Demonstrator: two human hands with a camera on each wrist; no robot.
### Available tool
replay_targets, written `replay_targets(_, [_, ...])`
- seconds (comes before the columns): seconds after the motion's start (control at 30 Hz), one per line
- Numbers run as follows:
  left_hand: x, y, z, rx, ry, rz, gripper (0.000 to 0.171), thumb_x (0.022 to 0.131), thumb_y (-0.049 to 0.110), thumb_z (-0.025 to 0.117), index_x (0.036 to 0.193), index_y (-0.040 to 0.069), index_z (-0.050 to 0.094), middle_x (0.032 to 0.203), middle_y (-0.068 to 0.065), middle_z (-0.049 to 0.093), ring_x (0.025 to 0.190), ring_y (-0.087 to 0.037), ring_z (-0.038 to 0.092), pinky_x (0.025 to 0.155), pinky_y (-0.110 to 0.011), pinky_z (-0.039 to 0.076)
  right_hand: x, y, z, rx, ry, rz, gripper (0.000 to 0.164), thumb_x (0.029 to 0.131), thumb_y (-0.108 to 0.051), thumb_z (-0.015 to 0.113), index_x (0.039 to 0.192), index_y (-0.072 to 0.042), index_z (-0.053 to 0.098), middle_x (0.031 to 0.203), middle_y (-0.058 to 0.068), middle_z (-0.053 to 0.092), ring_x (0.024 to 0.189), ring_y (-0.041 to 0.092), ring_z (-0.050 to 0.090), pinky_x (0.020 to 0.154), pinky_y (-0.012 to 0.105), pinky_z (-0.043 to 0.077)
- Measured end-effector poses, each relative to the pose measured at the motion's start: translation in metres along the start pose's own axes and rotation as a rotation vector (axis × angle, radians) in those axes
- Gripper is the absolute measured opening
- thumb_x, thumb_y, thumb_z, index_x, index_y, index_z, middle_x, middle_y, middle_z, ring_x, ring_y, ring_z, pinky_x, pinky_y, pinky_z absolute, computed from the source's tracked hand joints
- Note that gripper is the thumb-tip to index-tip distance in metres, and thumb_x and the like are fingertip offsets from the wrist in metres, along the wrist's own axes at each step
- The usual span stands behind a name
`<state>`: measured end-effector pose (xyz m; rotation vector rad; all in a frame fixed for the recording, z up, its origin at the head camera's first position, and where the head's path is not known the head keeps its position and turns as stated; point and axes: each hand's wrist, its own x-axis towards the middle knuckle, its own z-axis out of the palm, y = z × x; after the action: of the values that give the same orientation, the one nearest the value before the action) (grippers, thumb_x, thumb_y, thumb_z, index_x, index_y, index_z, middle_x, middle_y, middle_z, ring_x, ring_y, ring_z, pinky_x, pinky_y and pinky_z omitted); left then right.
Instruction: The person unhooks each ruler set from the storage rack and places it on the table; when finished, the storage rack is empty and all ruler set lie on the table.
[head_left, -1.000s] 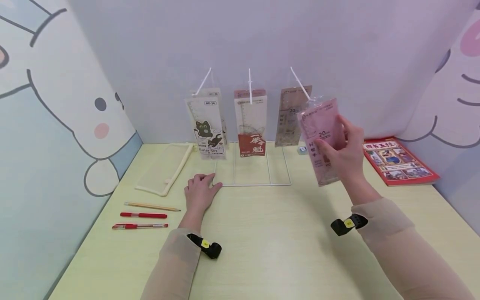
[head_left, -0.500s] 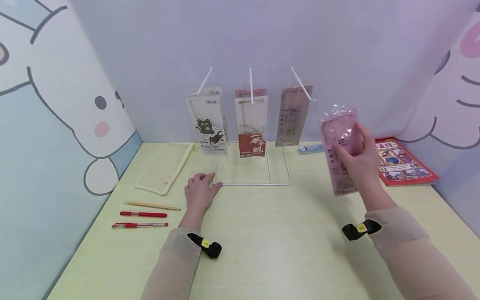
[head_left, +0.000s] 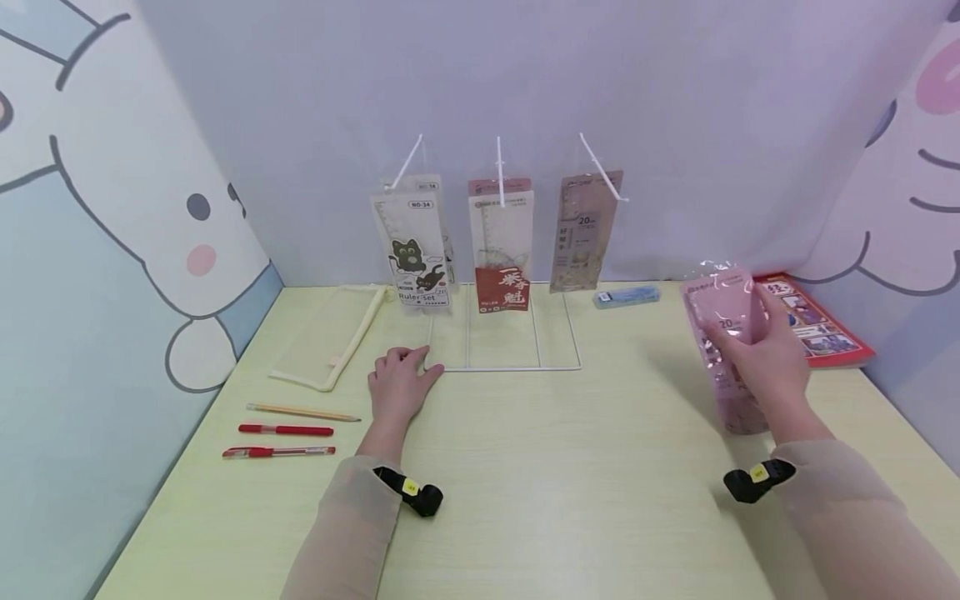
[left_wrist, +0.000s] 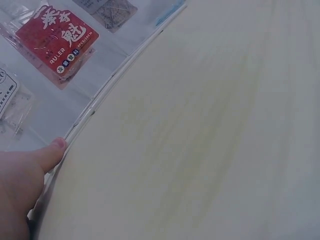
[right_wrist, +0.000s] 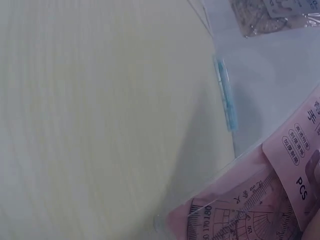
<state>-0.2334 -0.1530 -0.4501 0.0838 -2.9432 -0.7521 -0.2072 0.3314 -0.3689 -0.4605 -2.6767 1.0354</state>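
Observation:
My right hand (head_left: 772, 371) pinches a pink ruler set in a clear packet (head_left: 723, 308), held upright above the right side of the table, in front of a red comic-style book (head_left: 828, 333). In the right wrist view, a protractor shows through the packet (right_wrist: 240, 215). My left hand (head_left: 401, 385) holds the front left corner of a white wire display rack (head_left: 517, 369), its thumb (left_wrist: 52, 152) over the wire in the left wrist view. On the rack's hooks hang cat-print ruler sets (head_left: 416, 250), red-and-white ruler sets (head_left: 501, 250) and a brownish ruler set (head_left: 585, 233).
A blue slim case (head_left: 627, 297) lies at the back, right of the rack. To the left are a cream-edged clear pouch (head_left: 356, 337), a pencil (head_left: 303, 412), a red pen (head_left: 285, 430) and a red-capped pen (head_left: 277, 452). A wall (head_left: 675, 125) rises behind.
My right hand has drawn the pink ruler set off the right hook and carried it right and down, uncovering the blue case and covering part of the book. My left hand stays put.

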Motion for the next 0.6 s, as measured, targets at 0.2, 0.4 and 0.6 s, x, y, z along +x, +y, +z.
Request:
replay_targets(0.2, [0.0, -0.001, 0.0, -0.009, 0.007, 0.003, 0.054, 0.089, 0.053, 0.055, 0.133, 0.022, 0.054, 0.13, -0.013, 0.044, 0.117, -0.036, 0.035, 0.093, -0.056, 0.027, 0.0, 0.025, -0.014, -0.087, -0.037, 0.012, 0.098, 0.078, -0.07, 0.054, 0.151, -0.032, 0.0, 0.151, 0.025, 0.015, 0.127, 0.054, 0.024, 0.086, 0.069, 0.026])
replay_targets(0.4, [0.001, -0.001, -0.001, -0.014, 0.006, 0.003, 0.054, 0.089, 0.053, 0.054, 0.133, 0.022, 0.054, 0.131, -0.013, 0.044, 0.118, -0.036, 0.035, 0.094, -0.056, 0.027, -0.002, 0.052, -0.027, -0.181, -0.08, -0.007, 0.093, 0.079, -0.071, 0.049, 0.149, -0.037, -0.002, 0.15, 0.028, 0.013, 0.127, 0.055, 0.021, 0.082, 0.071, 0.026])
replay_targets(0.6, [0.0, 0.0, -0.001, -0.013, -0.003, -0.002, 0.054, 0.089, 0.053, 0.055, 0.134, 0.023, 0.054, 0.13, -0.012, 0.045, 0.117, -0.035, 0.036, 0.094, -0.055, 0.027, -0.007, 0.086, -0.041, -0.205, -0.14, 0.058, 0.096, 0.079, -0.073, 0.048, 0.15, -0.032, -0.003, 0.147, 0.034, 0.011, 0.123, 0.059, 0.02, 0.08, 0.072, 0.026])
